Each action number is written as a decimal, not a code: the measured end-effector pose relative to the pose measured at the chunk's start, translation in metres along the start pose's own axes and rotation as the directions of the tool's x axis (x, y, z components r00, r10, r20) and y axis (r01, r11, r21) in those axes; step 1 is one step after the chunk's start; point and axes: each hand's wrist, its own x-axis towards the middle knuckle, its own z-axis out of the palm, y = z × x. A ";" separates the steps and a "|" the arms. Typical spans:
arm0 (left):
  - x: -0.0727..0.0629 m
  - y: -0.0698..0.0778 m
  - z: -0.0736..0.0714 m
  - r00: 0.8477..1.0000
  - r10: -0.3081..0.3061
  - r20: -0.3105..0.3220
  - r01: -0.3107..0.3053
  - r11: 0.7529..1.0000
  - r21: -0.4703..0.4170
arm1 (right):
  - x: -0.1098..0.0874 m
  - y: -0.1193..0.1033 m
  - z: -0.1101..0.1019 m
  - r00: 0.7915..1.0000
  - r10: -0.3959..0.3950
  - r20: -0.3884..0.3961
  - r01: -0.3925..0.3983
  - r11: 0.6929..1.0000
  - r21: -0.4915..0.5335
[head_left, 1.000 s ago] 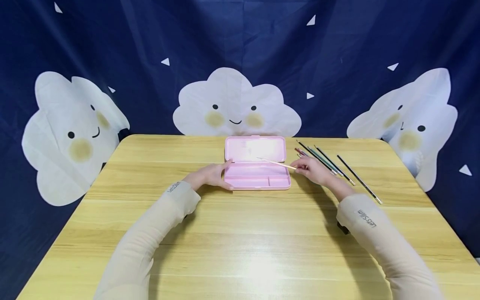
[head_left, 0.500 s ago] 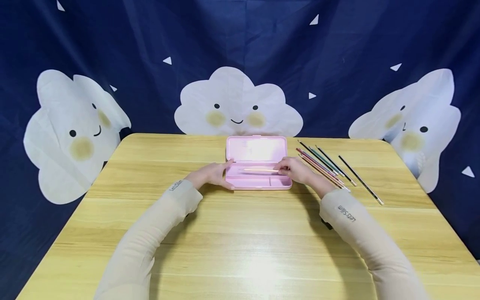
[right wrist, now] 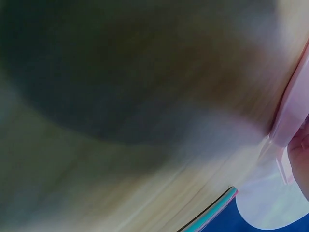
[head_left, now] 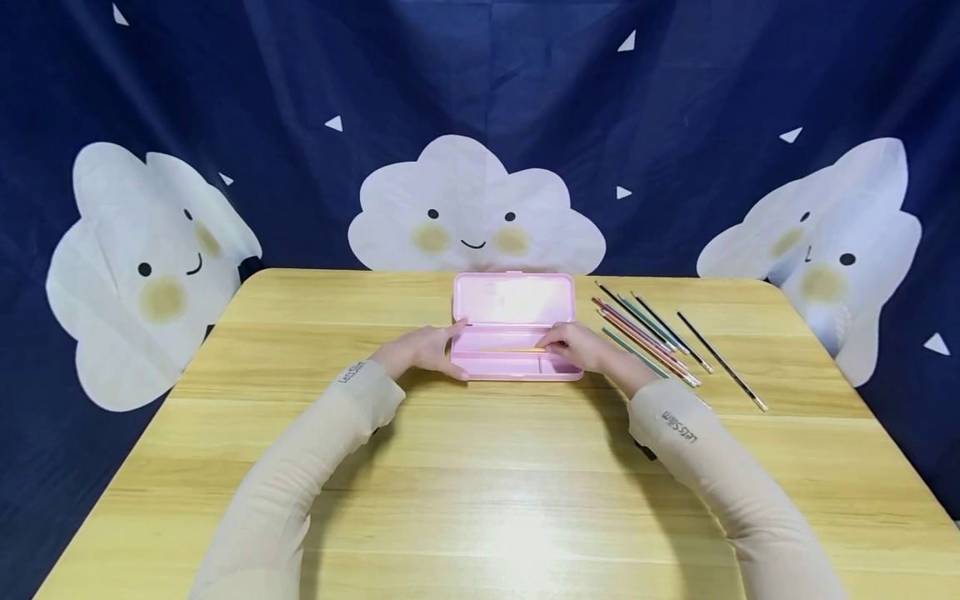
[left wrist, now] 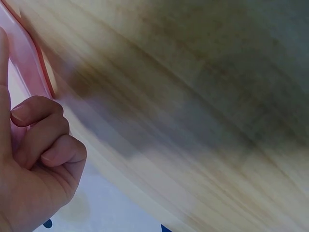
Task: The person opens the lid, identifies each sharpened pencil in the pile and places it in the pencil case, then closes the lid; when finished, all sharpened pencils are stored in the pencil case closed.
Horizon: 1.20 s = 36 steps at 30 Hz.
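A pink pencil case [head_left: 495, 367] lies with its lid [head_left: 480, 298] tipped back on the table. My left hand [head_left: 429, 348] holds its left end, thumb at the front corner and a finger at the back. In the left wrist view the other fingers are curled beside the case wall [left wrist: 29, 58]. My right hand [head_left: 581, 346] reaches in over the right end and pinches a yellowish pencil [head_left: 513, 350], which lies lengthwise, low in the case near the divider. In the right wrist view only an edge of this hand [right wrist: 300, 154] shows; the pinch itself is hidden.
Several pencils [head_left: 648, 337] lie in a slanted group right of the case, partly behind the right wrist. A dark pencil [head_left: 722, 360] lies apart, farther right. The wooden table [head_left: 480, 483] ends at a dark blue curtain [head_left: 480, 67] with clouds.
My right hand has moved left and down from beside the case, bringing the pencil from above it into it. A green pencil has come into view behind the wrist. The left hand stays put.
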 end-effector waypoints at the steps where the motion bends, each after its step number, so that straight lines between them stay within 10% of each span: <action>1: 0.000 0.000 0.000 1.000 0.001 0.000 -0.001 1.000 -0.001 | 0.000 0.000 0.000 1.000 -0.008 0.004 0.008 1.000 -0.005; 19: -0.001 0.002 0.000 1.000 0.004 -0.007 -0.004 1.000 0.003 | -0.023 0.005 -0.016 0.988 0.122 -0.100 -0.103 0.979 0.176; 36: -0.001 0.000 0.001 1.000 -0.007 -0.001 0.007 1.000 0.009 | -0.074 0.035 -0.044 0.949 0.267 -0.166 -0.259 0.964 0.067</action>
